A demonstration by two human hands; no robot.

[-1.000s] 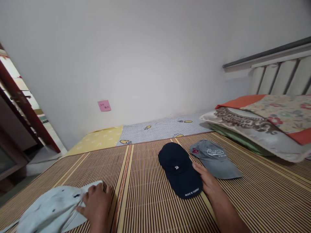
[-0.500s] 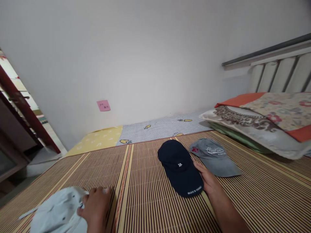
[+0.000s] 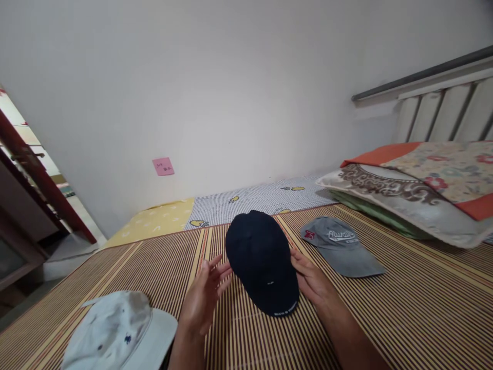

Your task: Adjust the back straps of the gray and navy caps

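A navy cap (image 3: 262,257) is tilted above the striped mat, its brim toward me and to the right. My right hand (image 3: 314,280) grips the cap's right edge, with the thumb out of sight. At the cap's left side is my left hand (image 3: 206,290), its fingers spread and the fingertips close to the crown; whether they touch it I cannot tell. A pale cap (image 3: 111,329) with a small dark blue emblem rests on the mat at the lower left. To the right of my right hand lies a grey cap (image 3: 344,246) with white lettering.
The striped mat (image 3: 154,267) covers the bed, with yellow and checked cloth along the wall. Pillows (image 3: 404,205) are stacked at the right, below a radiator (image 3: 442,115). A pink note (image 3: 163,166) is on the wall. A doorway stands at far left.
My left hand has let go of the pale cap and moved right beside the navy cap. The navy cap has shifted left and tipped, with my right hand still on it.
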